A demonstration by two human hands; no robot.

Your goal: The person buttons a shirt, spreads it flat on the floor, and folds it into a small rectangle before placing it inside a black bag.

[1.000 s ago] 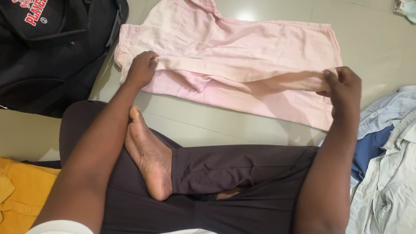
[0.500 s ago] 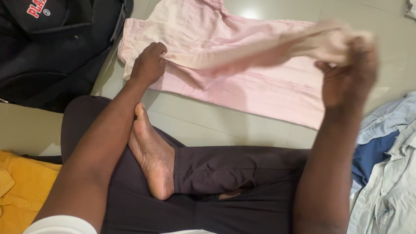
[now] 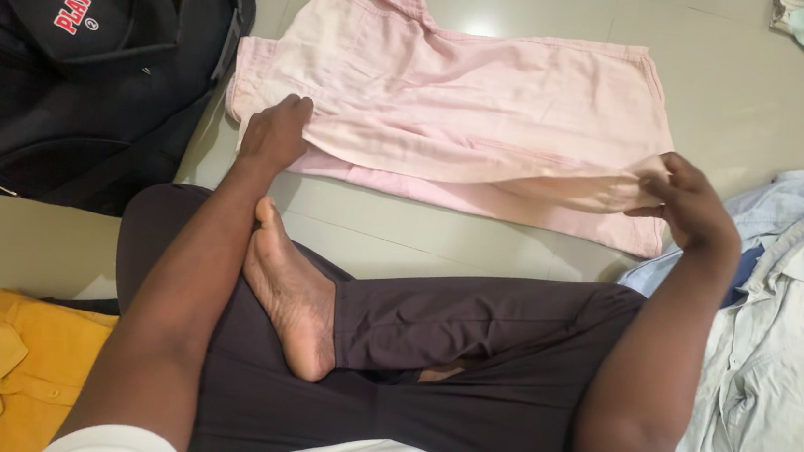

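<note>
- The pink shirt (image 3: 471,106) lies spread on the tiled floor (image 3: 743,101), between the black bag (image 3: 76,71) and a pale blue shirt (image 3: 778,366).
- The left hand (image 3: 274,132) presses flat on the shirt's left end, fingers curled over the fold.
- The right hand (image 3: 690,203) pinches the folded edge at the right end, lifted slightly.
- The cloth looks light, thin and limp (it sags between the hands), so it is likely best gripped at hems or fold corners and kept taut.
</note>
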